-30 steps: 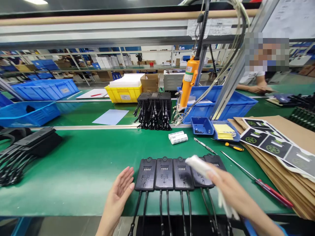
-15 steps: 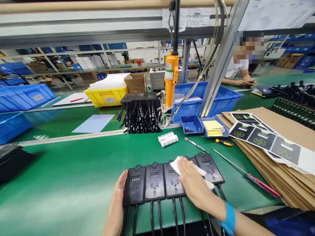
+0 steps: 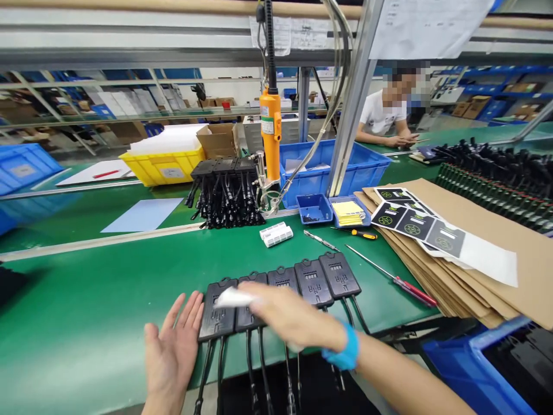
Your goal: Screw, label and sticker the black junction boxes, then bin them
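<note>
Several black controller boxes with cables stand side by side in a row on the green bench; the rightmost box [image 3: 341,276] and the leftmost box [image 3: 211,323] mark its ends. My right hand [image 3: 280,308], with a blue band at the wrist, is closed on a white cloth [image 3: 233,297] over the two left boxes. My left hand [image 3: 175,340] lies palm up with fingers spread, beside the leftmost box's left edge. It holds nothing. Black cables hang from the boxes toward the bench's front edge.
An orange power tool [image 3: 270,135] hangs above the bench. Behind the row lie white labelled pieces [image 3: 276,234], a small blue tray [image 3: 314,208] and yellow slips [image 3: 348,212]. A red-handled screwdriver [image 3: 415,291] and cardboard sheets [image 3: 488,213] are at right. A person [image 3: 384,115] sits beyond.
My right hand has moved left with the cloth, from the right boxes to the left ones. My left hand has turned palm up and opened out. The view has shifted right.
</note>
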Demonstrator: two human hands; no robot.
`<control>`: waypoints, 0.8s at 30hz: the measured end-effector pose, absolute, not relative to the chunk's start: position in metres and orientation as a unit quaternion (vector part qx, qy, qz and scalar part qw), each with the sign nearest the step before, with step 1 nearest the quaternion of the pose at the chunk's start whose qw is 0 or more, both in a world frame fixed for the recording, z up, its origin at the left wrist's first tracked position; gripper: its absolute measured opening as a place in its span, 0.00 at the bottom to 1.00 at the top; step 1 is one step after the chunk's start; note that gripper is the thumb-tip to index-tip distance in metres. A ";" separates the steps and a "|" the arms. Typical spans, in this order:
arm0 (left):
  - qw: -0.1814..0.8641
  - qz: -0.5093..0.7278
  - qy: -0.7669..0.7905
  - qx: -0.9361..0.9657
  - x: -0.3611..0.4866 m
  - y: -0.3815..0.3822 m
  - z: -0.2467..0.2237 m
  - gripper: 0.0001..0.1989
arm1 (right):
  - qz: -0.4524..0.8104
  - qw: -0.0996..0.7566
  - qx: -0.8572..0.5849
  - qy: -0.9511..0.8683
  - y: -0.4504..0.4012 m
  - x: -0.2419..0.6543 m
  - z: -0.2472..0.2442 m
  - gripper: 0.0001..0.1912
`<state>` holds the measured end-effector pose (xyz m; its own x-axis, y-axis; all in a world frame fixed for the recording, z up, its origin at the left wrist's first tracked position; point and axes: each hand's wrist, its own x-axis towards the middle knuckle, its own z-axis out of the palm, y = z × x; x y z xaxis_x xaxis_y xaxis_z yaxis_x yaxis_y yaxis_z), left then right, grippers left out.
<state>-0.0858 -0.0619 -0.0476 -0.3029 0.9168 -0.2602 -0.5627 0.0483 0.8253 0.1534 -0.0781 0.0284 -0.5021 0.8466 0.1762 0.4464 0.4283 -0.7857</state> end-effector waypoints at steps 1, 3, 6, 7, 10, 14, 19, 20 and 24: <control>0.556 0.669 0.453 0.196 -0.085 -0.061 -0.050 0.31 | 0.325 0.312 -0.443 -0.775 -0.083 0.185 0.025 0.23; 0.562 0.671 0.439 0.205 -0.085 -0.061 -0.053 0.32 | 0.221 0.337 -0.551 -0.731 -0.089 0.246 0.003 0.25; 0.565 0.659 0.432 0.246 -0.085 -0.062 -0.058 0.32 | 0.060 0.274 -0.617 -0.736 -0.085 0.310 -0.054 0.31; 0.554 0.661 0.436 0.257 -0.085 -0.062 -0.059 0.32 | 0.028 0.243 -0.612 -0.752 -0.082 0.321 -0.074 0.33; 0.521 0.667 0.453 0.282 -0.083 -0.064 -0.064 0.33 | -0.056 0.195 -0.592 -0.780 -0.076 0.329 -0.116 0.35; 0.508 0.658 0.461 0.309 -0.079 -0.067 -0.069 0.34 | -0.121 0.170 -0.571 -0.794 -0.075 0.306 -0.120 0.42; 0.530 0.643 0.452 0.319 -0.082 -0.069 -0.071 0.35 | -0.066 0.142 -0.520 -0.840 -0.070 0.235 -0.099 0.44; 0.536 0.642 0.447 0.316 -0.083 -0.069 -0.071 0.35 | -0.044 0.136 -0.512 -0.847 -0.068 0.216 -0.096 0.45; 0.548 0.651 0.439 0.288 -0.083 -0.069 -0.071 0.33 | 0.055 0.125 -0.492 -0.860 -0.056 0.140 -0.080 0.47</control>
